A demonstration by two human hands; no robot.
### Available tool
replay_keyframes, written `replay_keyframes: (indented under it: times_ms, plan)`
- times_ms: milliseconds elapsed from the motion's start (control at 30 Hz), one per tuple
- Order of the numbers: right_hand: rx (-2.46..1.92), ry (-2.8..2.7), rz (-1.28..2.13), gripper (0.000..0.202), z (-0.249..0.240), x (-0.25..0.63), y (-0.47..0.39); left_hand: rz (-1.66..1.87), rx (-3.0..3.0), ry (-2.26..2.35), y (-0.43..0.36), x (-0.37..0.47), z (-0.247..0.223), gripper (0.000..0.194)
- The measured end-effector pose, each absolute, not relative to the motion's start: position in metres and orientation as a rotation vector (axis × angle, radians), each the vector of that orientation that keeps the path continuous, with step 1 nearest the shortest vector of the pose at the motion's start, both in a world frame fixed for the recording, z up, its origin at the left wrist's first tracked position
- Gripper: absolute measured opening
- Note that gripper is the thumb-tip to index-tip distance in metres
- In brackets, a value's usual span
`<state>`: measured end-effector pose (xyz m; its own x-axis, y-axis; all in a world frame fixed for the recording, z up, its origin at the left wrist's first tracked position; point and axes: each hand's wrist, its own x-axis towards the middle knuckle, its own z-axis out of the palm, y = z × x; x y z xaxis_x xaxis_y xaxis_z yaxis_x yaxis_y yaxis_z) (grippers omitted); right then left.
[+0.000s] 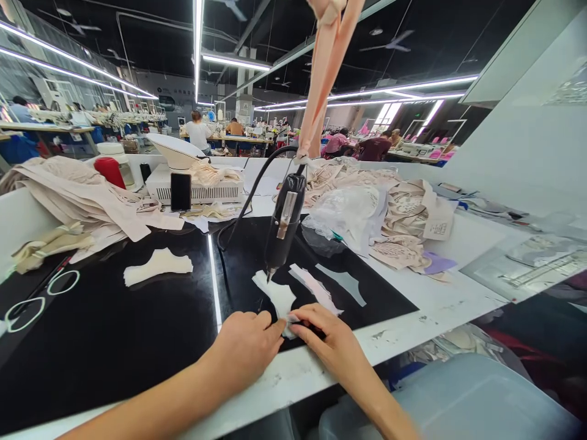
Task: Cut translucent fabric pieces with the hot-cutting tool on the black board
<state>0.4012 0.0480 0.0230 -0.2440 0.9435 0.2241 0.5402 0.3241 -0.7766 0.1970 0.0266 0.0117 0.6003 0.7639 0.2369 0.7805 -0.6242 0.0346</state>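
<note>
A white, curved-edged fabric piece (278, 296) lies on the black mat near the front edge. My left hand (250, 342) has its fingers bent, with thumb and fingertips pressing the lower end of that piece. From the other side my right hand (328, 336) pinches the same end between thumb and forefinger; a small greyish bit shows at the fingertips. Just above the piece hangs a black corded tool (285, 220) with a metal lever, its narrow tip pointing down, tied to a peach fabric strip (323, 79). Beside it lie a pinkish-white strip (315, 288) and a grey translucent template (343, 282).
Another white fabric piece (158, 267) lies left on the black mat (114, 342), near white-handled scissors (27, 311). Beige cloth (87, 189) and a bagged garment heap (353, 211) flank the table. A phone (180, 192) stands behind. People sit at distant sewing tables.
</note>
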Motion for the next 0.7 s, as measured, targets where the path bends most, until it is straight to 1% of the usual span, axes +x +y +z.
replay_keyframes:
  times_ms: [167,333,433,533,633,700]
  plan:
    - [-1.339,-1.682,0.815,0.023,0.030,0.394,0.065,-0.361,-2.740,-1.312,0.027,0.198,0.008,0.028]
    - [-1.227,-1.392,0.930,0.038,0.046,0.388,0.103,-0.364,-2.750,-1.323,0.028,0.198,0.010,0.026]
    - [-1.096,-1.255,0.888,0.037,0.059,0.382,0.122,-0.347,-2.792,-1.384,0.028,0.198,0.014,0.027]
    - [-0.949,-1.168,0.776,0.033,0.073,0.379,0.127,-0.341,-2.825,-1.431,0.028,0.198,0.017,0.028]
    - [-0.821,-1.126,0.718,0.031,0.083,0.379,0.116,-0.352,-2.854,-1.455,0.028,0.198,0.019,0.027]
    - [-0.763,-1.125,0.739,0.032,0.088,0.378,0.102,-0.360,-2.871,-1.469,0.028,0.198,0.021,0.027]
